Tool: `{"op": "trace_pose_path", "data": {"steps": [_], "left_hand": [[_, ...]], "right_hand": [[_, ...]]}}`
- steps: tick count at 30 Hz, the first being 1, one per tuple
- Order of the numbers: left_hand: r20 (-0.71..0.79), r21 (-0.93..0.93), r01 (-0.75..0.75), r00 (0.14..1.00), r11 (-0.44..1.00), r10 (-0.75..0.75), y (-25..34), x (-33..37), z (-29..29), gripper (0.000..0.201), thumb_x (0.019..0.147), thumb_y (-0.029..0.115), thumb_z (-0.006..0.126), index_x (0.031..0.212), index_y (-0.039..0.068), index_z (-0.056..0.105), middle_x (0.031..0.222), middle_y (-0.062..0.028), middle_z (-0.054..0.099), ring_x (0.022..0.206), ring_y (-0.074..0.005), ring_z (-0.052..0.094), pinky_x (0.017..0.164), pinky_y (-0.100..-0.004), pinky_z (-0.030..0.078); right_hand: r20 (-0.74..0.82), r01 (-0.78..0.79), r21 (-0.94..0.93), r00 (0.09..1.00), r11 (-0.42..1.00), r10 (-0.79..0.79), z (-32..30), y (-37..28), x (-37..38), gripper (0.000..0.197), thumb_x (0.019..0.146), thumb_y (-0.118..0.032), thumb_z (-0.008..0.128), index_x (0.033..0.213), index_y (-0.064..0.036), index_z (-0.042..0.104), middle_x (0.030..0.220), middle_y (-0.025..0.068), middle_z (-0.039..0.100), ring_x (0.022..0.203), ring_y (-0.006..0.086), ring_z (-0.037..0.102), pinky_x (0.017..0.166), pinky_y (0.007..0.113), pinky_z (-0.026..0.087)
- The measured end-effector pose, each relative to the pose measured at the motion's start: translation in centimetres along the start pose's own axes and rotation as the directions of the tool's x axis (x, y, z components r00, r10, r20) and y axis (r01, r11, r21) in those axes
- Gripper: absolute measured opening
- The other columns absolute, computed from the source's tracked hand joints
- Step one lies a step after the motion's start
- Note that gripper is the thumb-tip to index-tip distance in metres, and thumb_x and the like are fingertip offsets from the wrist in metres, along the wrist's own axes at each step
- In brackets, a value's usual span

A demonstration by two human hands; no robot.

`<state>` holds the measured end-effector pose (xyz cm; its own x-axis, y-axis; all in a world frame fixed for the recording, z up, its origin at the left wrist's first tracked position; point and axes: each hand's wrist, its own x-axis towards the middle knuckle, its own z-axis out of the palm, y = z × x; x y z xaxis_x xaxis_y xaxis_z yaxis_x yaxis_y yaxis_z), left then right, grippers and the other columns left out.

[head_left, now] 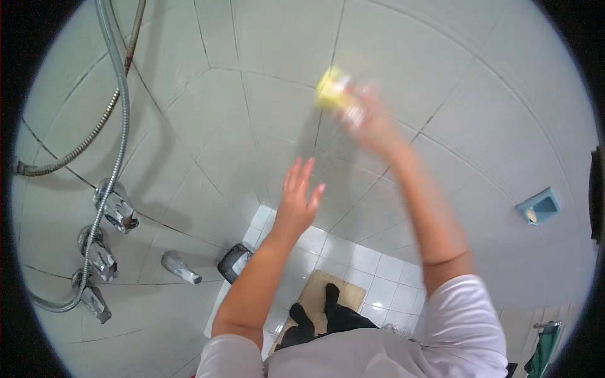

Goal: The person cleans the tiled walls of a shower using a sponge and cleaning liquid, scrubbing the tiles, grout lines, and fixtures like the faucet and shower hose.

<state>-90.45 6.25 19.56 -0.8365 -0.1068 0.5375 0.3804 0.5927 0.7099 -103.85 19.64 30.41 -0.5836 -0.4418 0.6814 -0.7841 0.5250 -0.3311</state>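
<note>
My right hand (367, 120) is stretched up to the pale tiled wall (277, 107), its fingers closed around a yellow sponge (329, 89). Motion smears both the hand and the sponge, and some white, foam-like patches show about the fingers. The sponge appears to be against the wall near a dark grout line. Lower and to the left, my left hand (300, 198) is raised in front of the wall with its fingers stretched out and apart. It holds nothing; whether its fingertips touch the tiles I cannot tell.
On the left wall, a metal shower hose (123, 107) hangs past chrome taps (116, 206) and a spout (181, 266). A dark-rimmed container (234, 263) stands low beside my left forearm. A blue soap dish (539, 206) is on the right. Below, my feet are on a beige mat (350, 295) over white floor tiles (382, 293).
</note>
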Motion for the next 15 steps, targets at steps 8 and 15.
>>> {"op": "trace_pose_path", "data": {"steps": [8,15], "left_hand": [[-0.094,-0.171,-0.038,0.995,0.985,0.022,6.3,10.0,3.5,0.040,0.087,0.021,0.045,0.124,0.008,0.037,0.130,-0.0154,0.033,0.121,-0.0315,0.029,0.099,-0.0382,0.025],[0.000,-0.552,0.491,0.808,0.674,-0.589,3.9,8.5,7.7,0.042,0.090,0.026,0.038,0.126,0.005,0.032,0.131,-0.0161,0.032,0.122,-0.0268,0.029,0.099,-0.0344,0.023]], "right_hand": [[0.147,0.291,-0.842,0.934,0.454,-0.326,-10.3,1.9,6.3,0.036,0.070,-0.016,0.051,0.105,-0.0213,0.056,0.112,0.0087,0.051,0.099,0.0270,0.049,0.076,0.042,0.036],[0.497,0.547,-0.655,0.831,0.521,-0.249,-8.5,6.6,-0.6,0.029,0.077,-0.020,0.048,0.105,-0.0166,0.055,0.120,0.0089,0.046,0.105,0.0232,0.045,0.089,0.046,0.031]]}}
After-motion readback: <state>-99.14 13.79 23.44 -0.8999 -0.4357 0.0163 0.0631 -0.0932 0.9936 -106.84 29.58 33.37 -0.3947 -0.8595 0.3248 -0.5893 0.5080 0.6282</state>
